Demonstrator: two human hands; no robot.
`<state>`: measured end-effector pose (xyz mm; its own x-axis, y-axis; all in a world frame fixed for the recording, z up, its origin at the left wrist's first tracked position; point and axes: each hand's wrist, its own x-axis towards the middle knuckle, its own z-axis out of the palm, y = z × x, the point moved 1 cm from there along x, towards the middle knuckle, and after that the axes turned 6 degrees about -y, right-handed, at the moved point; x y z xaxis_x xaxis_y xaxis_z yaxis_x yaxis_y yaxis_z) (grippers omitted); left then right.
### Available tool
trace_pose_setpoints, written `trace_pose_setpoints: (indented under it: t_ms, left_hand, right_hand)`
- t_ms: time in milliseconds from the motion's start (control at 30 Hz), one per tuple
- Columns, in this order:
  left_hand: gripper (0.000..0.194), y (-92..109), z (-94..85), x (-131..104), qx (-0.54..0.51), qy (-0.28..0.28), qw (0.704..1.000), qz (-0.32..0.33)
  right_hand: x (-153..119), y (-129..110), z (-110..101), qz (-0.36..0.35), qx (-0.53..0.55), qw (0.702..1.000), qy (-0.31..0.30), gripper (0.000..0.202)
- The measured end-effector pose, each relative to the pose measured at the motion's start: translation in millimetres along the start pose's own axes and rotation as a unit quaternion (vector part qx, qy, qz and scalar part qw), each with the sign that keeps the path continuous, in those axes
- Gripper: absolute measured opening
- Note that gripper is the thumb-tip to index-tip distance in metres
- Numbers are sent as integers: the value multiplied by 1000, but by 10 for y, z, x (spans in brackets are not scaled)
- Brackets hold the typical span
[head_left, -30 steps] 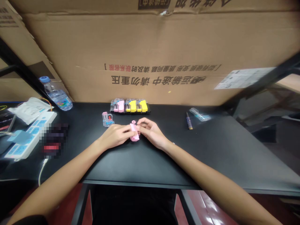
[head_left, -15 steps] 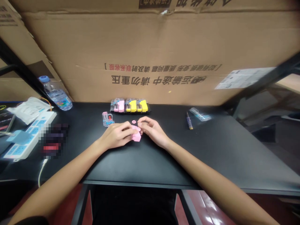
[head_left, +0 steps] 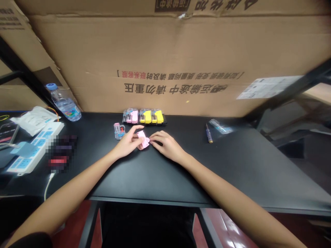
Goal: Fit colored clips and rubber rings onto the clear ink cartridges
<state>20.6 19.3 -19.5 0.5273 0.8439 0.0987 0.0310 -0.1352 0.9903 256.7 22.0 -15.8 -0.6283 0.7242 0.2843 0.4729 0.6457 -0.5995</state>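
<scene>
A pink plastic piece (head_left: 143, 140) with a round part on its right side is held between the thumb and fingers of my left hand (head_left: 127, 143). My right hand (head_left: 167, 146) is just to the right, its thumb and fingertips pinched at the edge of the round part; whatever they grip is too small to make out. Behind my left hand lies a clear and pink piece (head_left: 119, 131) with a red part. Farther back stands a row of clear-bodied items, one pink (head_left: 132, 117) and two yellow (head_left: 146, 117).
A screwdriver (head_left: 209, 133) and a clear plastic bag (head_left: 221, 126) lie at the right. On the left are a water bottle (head_left: 66, 105), a white power strip (head_left: 36, 148), a white packet (head_left: 35, 120) and a cable (head_left: 48, 186). Cardboard (head_left: 165, 44) rises behind the black table (head_left: 155, 179).
My left hand has turned the pink piece and shifted it slightly left. The small pink ring that lay behind the hands no longer shows there. My right hand's fingers have come together beside the piece.
</scene>
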Motion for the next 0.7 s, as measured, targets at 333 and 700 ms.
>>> trace_pose_setpoints:
  t_ms: [333,700]
  left_hand:
    - [40,28,-13,12,14,-8,999,-34]
    - [48,55,-4,-7,11,-22,999,-35]
  right_hand:
    - [-29,-14,-72,36,49,997,43,27]
    - [18,-191,-5,139,374,916,38,27]
